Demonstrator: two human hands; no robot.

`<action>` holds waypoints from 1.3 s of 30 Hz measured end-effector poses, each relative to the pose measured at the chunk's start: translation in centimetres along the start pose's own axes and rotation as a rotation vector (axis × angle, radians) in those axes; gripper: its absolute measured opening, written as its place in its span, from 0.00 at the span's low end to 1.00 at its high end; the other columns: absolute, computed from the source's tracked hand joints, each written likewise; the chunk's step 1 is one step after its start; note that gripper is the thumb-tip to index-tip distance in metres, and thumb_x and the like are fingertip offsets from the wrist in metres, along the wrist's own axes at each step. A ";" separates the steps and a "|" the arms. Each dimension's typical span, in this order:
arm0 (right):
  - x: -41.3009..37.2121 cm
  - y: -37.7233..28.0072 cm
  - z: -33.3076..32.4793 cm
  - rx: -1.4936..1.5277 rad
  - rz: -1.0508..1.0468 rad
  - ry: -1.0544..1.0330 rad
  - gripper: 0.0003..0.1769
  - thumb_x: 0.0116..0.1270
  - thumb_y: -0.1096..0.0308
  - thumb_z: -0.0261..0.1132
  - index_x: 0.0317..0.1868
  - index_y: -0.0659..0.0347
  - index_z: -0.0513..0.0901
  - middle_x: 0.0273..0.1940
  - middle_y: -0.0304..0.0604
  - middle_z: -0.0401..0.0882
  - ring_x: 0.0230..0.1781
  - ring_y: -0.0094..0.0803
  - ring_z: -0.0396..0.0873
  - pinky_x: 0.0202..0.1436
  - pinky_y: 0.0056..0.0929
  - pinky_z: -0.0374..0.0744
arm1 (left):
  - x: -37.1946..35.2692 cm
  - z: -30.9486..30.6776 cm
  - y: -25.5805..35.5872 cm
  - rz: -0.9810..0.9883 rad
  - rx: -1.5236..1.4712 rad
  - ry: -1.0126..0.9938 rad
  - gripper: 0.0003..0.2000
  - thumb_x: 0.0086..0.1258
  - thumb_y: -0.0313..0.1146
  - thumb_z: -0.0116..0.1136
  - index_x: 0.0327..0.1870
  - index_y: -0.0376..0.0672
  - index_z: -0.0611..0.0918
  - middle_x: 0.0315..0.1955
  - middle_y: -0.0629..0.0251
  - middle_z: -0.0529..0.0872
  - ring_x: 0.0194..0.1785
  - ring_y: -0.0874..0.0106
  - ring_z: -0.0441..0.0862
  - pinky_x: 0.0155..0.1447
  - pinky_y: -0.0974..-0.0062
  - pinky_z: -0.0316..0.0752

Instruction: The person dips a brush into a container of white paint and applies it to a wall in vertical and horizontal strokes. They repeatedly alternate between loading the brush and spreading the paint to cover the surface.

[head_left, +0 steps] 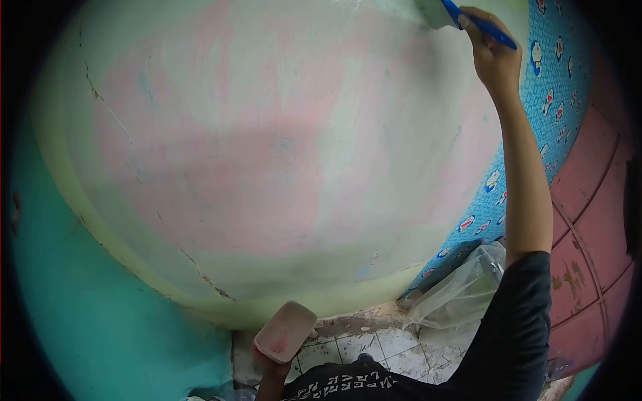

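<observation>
High at the upper right, my right hand (pixel 493 41) is closed round the blue handle of a paint brush (pixel 478 25). The brush's pale bristles press against the wall (pixel 267 154), which shows pink areas with whitish-green paint over them. My left hand (pixel 273 366) is low in the view, holding a small rectangular plastic tub (pixel 286 332) from beneath. Pink smears show inside the tub, and how deep its contents are cannot be made out.
Blue cartoon-patterned covering (pixel 491 180) borders the wall on the right, beside pink panels (pixel 582 260). Clear plastic sheeting (pixel 461 287) bunches at the lower right. A teal wall (pixel 100 301) stands at the left. Below is a dirty white tiled floor (pixel 399 341).
</observation>
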State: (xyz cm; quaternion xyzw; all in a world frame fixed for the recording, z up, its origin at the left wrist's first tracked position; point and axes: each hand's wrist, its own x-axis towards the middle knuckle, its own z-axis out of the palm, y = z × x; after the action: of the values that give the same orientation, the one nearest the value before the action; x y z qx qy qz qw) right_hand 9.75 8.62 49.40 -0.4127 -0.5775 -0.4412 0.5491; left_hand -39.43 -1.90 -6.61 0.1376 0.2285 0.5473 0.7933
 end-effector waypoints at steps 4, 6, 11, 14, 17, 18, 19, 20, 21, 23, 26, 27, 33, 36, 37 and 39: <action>-6.0 1.4 2.1 0.115 -0.270 0.048 0.15 0.69 0.77 0.71 0.54 0.54 0.89 0.52 0.41 0.90 0.50 0.37 0.89 0.52 0.29 0.84 | 0.0 2.2 -1.0 0.071 0.002 -0.058 0.35 0.74 0.61 0.52 0.75 0.48 0.70 0.68 0.52 0.76 0.67 0.44 0.80 0.57 0.39 0.88; -15.2 0.9 3.3 -0.074 -0.293 -0.103 0.19 0.65 0.75 0.72 0.56 0.48 0.89 0.58 0.43 0.88 0.56 0.45 0.87 0.56 0.36 0.85 | 0.1 2.7 -1.9 0.227 0.261 -0.076 0.36 0.74 0.63 0.52 0.76 0.48 0.69 0.68 0.51 0.75 0.67 0.43 0.79 0.57 0.37 0.87; -40.8 -7.0 2.8 0.258 -0.332 -0.515 0.20 0.59 0.73 0.72 0.53 0.53 0.87 0.63 0.55 0.83 0.64 0.49 0.84 0.65 0.45 0.86 | 0.7 2.6 -3.5 0.069 -0.083 -0.023 0.40 0.73 0.68 0.45 0.77 0.49 0.69 0.71 0.47 0.73 0.67 0.38 0.78 0.57 0.27 0.84; -48.5 -11.1 1.8 0.430 -0.132 -0.889 0.25 0.55 0.72 0.74 0.56 0.52 0.84 0.61 0.50 0.82 0.64 0.48 0.82 0.59 0.42 0.87 | 1.2 2.9 -4.7 -0.029 -0.282 -0.002 0.41 0.72 0.69 0.43 0.78 0.49 0.68 0.72 0.48 0.73 0.67 0.38 0.79 0.54 0.26 0.84; -47.4 -11.0 1.7 0.510 -0.056 -0.937 0.24 0.55 0.74 0.73 0.55 0.52 0.84 0.59 0.47 0.82 0.62 0.47 0.83 0.57 0.43 0.87 | 1.5 3.9 -6.0 -0.030 -0.273 -0.007 0.41 0.72 0.69 0.42 0.78 0.49 0.69 0.71 0.48 0.74 0.67 0.37 0.79 0.52 0.28 0.84; -45.6 -10.3 1.7 0.530 -0.034 -0.954 0.23 0.56 0.75 0.72 0.54 0.53 0.84 0.59 0.47 0.83 0.62 0.48 0.83 0.57 0.42 0.87 | 1.6 4.2 -6.2 -0.033 -0.272 -0.009 0.41 0.72 0.69 0.42 0.78 0.49 0.69 0.71 0.49 0.74 0.67 0.37 0.79 0.51 0.28 0.85; -42.9 -9.0 1.7 0.548 -0.010 -0.973 0.22 0.56 0.75 0.72 0.54 0.54 0.84 0.59 0.47 0.83 0.63 0.48 0.82 0.57 0.42 0.87 | 1.6 4.4 -6.4 -0.028 -0.269 0.001 0.41 0.72 0.69 0.41 0.77 0.49 0.69 0.71 0.49 0.75 0.67 0.37 0.79 0.51 0.29 0.85; -39.4 -7.6 1.8 0.592 -0.014 -0.888 0.21 0.57 0.76 0.71 0.52 0.55 0.85 0.58 0.48 0.84 0.64 0.49 0.82 0.57 0.43 0.86 | 1.8 4.6 -6.7 -0.024 -0.268 0.010 0.41 0.71 0.69 0.41 0.77 0.50 0.70 0.70 0.49 0.76 0.66 0.38 0.79 0.51 0.30 0.85; -35.3 -5.8 2.1 0.635 -0.021 -0.800 0.19 0.58 0.77 0.71 0.51 0.56 0.85 0.58 0.48 0.85 0.64 0.49 0.82 0.58 0.44 0.86 | 2.1 4.8 -7.0 -0.019 -0.266 0.015 0.41 0.71 0.70 0.40 0.77 0.50 0.71 0.70 0.50 0.76 0.66 0.38 0.79 0.50 0.30 0.85; -28.1 -1.2 2.3 0.699 -0.007 -0.688 0.17 0.60 0.79 0.69 0.50 0.59 0.85 0.58 0.50 0.87 0.63 0.52 0.83 0.64 0.44 0.83 | 2.2 5.0 -7.6 -0.003 -0.213 0.043 0.41 0.71 0.70 0.38 0.76 0.50 0.71 0.69 0.51 0.77 0.66 0.40 0.80 0.51 0.32 0.85; -14.8 2.6 -0.3 0.540 -0.109 -0.589 0.20 0.61 0.80 0.68 0.54 0.60 0.87 0.50 0.49 0.89 0.48 0.48 0.87 0.55 0.39 0.84 | 2.6 5.6 -8.2 0.006 -0.189 0.084 0.42 0.71 0.71 0.37 0.77 0.51 0.71 0.69 0.52 0.77 0.65 0.41 0.81 0.51 0.34 0.85; -11.1 3.0 -0.8 0.514 -0.101 -0.501 0.21 0.60 0.82 0.67 0.55 0.60 0.87 0.46 0.48 0.88 0.42 0.44 0.87 0.50 0.33 0.83 | 2.7 5.8 -8.6 0.005 -0.192 0.099 0.42 0.71 0.72 0.36 0.77 0.51 0.70 0.69 0.52 0.77 0.65 0.41 0.81 0.51 0.35 0.85; -1.8 5.1 -1.3 0.107 -0.338 0.114 0.12 0.70 0.81 0.70 0.52 0.60 0.89 0.46 0.45 0.90 0.44 0.35 0.89 0.49 0.25 0.83 | 3.6 7.0 -10.9 -0.001 -0.112 0.032 0.42 0.71 0.71 0.35 0.77 0.51 0.70 0.69 0.52 0.77 0.66 0.42 0.80 0.52 0.36 0.85; -6.0 5.1 -1.0 0.093 -0.258 -0.041 0.16 0.64 0.81 0.73 0.51 0.55 0.91 0.49 0.46 0.89 0.44 0.38 0.89 0.47 0.27 0.85 | 4.6 5.3 -12.2 -0.014 -0.124 -0.026 0.42 0.72 0.71 0.35 0.77 0.50 0.69 0.70 0.52 0.76 0.67 0.42 0.79 0.52 0.35 0.84; -8.6 5.7 -0.1 -0.020 -0.361 -0.021 0.21 0.59 0.80 0.74 0.52 0.51 0.91 0.53 0.45 0.89 0.44 0.38 0.87 0.45 0.31 0.85 | 4.5 5.7 -12.5 -0.007 -0.127 -0.007 0.42 0.72 0.71 0.34 0.78 0.50 0.69 0.70 0.52 0.76 0.67 0.42 0.79 0.52 0.35 0.84; -14.7 4.9 0.4 -0.010 -0.398 -0.096 0.25 0.53 0.77 0.74 0.53 0.48 0.91 0.56 0.47 0.88 0.49 0.42 0.88 0.45 0.36 0.88 | 3.9 7.0 -13.1 0.000 -0.131 0.036 0.42 0.72 0.70 0.34 0.78 0.49 0.69 0.71 0.51 0.76 0.67 0.41 0.79 0.52 0.34 0.84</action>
State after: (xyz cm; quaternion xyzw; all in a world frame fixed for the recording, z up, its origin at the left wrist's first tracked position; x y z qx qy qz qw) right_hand 15.16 10.47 34.95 -0.3138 -0.6710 -0.5237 0.4207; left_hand -24.11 -2.80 -7.53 0.0757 0.2065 0.5633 0.7964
